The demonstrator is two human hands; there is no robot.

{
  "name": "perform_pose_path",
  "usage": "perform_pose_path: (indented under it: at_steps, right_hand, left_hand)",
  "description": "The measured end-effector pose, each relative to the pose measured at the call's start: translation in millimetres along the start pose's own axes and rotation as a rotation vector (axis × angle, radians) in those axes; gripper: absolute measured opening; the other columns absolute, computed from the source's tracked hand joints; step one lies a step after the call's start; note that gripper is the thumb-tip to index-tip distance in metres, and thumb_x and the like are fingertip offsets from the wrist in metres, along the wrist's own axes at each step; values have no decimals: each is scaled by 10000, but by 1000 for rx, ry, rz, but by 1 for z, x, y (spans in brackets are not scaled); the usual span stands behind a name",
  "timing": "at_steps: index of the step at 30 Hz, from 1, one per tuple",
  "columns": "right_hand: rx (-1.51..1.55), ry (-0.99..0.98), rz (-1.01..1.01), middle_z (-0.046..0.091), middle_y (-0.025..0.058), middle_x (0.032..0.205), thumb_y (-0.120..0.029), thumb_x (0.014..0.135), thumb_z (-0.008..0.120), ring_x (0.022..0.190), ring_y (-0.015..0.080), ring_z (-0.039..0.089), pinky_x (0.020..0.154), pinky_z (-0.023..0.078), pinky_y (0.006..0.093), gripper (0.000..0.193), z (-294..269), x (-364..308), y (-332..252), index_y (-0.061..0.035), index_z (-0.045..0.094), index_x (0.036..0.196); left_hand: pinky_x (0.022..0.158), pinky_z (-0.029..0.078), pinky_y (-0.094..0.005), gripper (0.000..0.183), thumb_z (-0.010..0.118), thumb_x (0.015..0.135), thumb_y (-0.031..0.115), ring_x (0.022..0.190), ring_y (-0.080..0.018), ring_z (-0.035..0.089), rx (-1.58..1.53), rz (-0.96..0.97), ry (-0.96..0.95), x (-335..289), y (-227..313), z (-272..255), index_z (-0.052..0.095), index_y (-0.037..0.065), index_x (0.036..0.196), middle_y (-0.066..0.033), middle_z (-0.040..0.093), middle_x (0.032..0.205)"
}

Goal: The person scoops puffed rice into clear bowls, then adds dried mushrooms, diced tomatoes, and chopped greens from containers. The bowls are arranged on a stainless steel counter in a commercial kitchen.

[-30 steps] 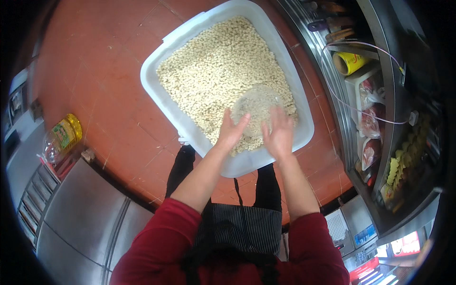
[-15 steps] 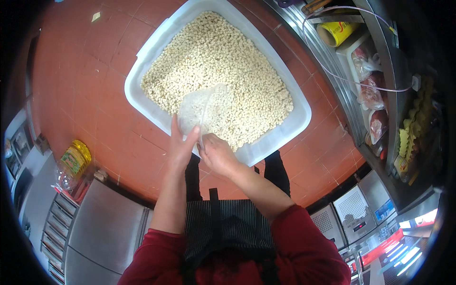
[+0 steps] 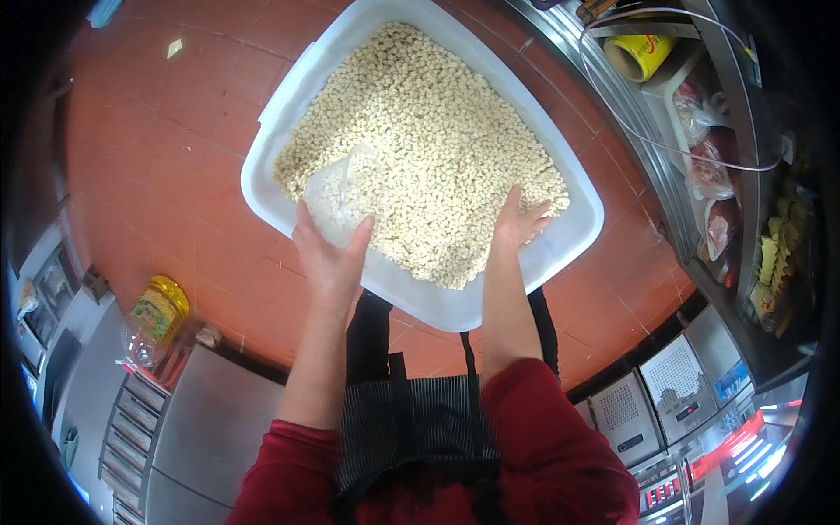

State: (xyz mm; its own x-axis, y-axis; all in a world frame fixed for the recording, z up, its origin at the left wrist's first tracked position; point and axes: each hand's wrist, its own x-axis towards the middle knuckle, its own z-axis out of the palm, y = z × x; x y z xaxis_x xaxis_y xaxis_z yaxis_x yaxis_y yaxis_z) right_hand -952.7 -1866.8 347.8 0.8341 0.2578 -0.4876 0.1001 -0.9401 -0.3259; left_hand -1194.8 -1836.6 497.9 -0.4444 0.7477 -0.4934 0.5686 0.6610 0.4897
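A large white plastic tub (image 3: pixel 262 188) on the floor is filled with small pale cream pieces (image 3: pixel 420 131), whose exact kind I cannot make out. My left hand (image 3: pixel 331 258) grips the near edge of a clear plastic container (image 3: pixel 337 197), thumb and fingers set apart on its rim. That container lies tilted on the pieces at the tub's near left, with some pale pieces showing in or through it. At the near right of the tub, my right hand (image 3: pixel 518 226) touches the surface of the pieces, its fingers apart and partly turned out of sight.
Red-brown tiles (image 3: pixel 192 201) surround the tub. On the right stands a metal shelf unit with a yellow roll (image 3: pixel 643 57), bagged meat (image 3: pixel 713 166) and a looping pale cable (image 3: pixel 604 109). A yellow oil bottle (image 3: pixel 159 311) stands left, beside a steel cabinet (image 3: pixel 214 420).
My right hand has left the clear container and moved right onto the pieces. The container has shifted left with my left hand. The whole view has shifted slightly.
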Motion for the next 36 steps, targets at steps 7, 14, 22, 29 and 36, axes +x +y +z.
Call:
perform_pose_path:
  at_steps: [7, 14, 22, 29, 36]
  right_hand:
    - [-121, -215, -501, 133, 293, 1402, -418, 769, 618, 1297, 443, 125, 1050, 156, 532, 698, 52, -81, -31, -76, 382, 1330]
    - [-277, -409, -874, 199, 266, 1404, -368, 800, 580, 1295, 442, 171, 1019, 149, 560, 542, 3, -78, -51, -114, 476, 1267]
    - [-298, 104, -769, 315, 271, 1307, -353, 795, 559, 1217, 424, 272, 969, 241, 557, 573, 71, -41, -77, -56, 436, 1270]
    - [-294, -913, -737, 266, 246, 1389, -269, 809, 609, 1314, 358, 223, 1085, 181, 403, 648, 14, -128, -83, -63, 329, 1355]
    - [-383, -169, -880, 331, 211, 1358, -347, 858, 507, 1247, 414, 273, 1029, 189, 563, 491, 77, -25, -144, -126, 440, 1292]
  left_hand:
    - [969, 352, -401, 910, 755, 703, 280, 1157, -359, 397, 35, 28, 20, 3, 1, 24, 214, -87, 1335, -268, 348, 1245]
    - [946, 378, -381, 873, 754, 708, 264, 1134, -330, 439, -200, 13, -18, 6, -2, 17, 247, -126, 1301, -265, 398, 1224]
    - [904, 413, -369, 841, 761, 694, 267, 1085, -333, 494, -279, -68, -58, 24, -3, 18, 296, -137, 1267, -293, 459, 1177]
    - [924, 402, -369, 860, 744, 714, 298, 1109, -340, 480, -255, -16, 28, 28, -10, 19, 274, -186, 1248, -313, 453, 1182]
    - [910, 412, -364, 824, 733, 727, 288, 1067, -334, 515, -304, -93, 46, 32, -10, 22, 290, -177, 1243, -290, 492, 1148]
